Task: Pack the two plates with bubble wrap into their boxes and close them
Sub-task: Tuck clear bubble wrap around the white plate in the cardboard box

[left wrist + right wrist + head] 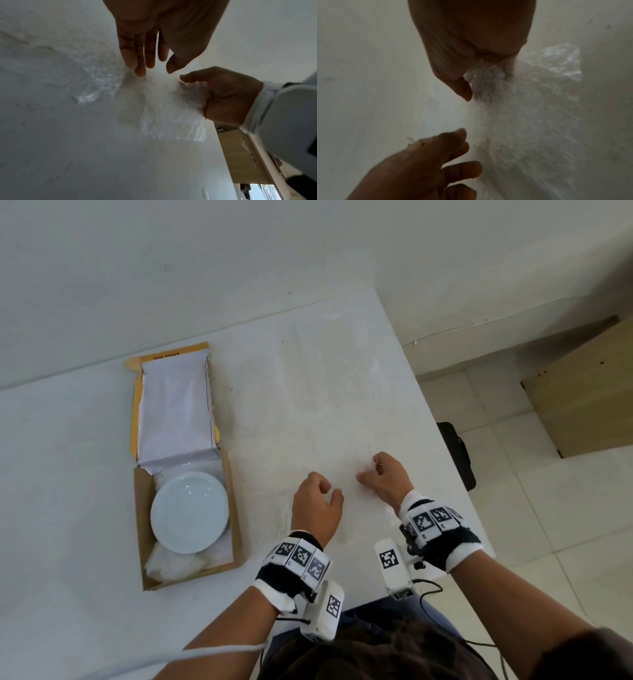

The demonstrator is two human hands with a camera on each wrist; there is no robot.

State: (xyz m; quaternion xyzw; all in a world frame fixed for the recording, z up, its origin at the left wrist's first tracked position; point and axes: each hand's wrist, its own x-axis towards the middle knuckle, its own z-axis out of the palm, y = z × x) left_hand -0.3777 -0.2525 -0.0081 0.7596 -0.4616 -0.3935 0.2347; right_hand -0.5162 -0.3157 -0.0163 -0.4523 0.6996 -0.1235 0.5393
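A white plate point(189, 511) lies in an open cardboard box point(236, 529) at the left, on crumpled wrap; the box's lid point(174, 405), lined with white paper, is flipped back. A clear sheet of bubble wrap point(318, 412) is spread flat on the table's middle. My right hand point(371, 470) grips a bunched part of the bubble wrap's point(530, 108) near edge in its fist point(471, 54). My left hand point(330, 491) is just beside it; its straight fingers point(140, 70) touch the wrap point(163, 105), thumb apart. I see only one plate and one box.
The white table point(68, 474) ends just right of my right wrist. Beyond that edge a black object point(457, 453) and a wooden cabinet point(582, 392) stand on the tiled floor. A white wall runs along the table's far side.
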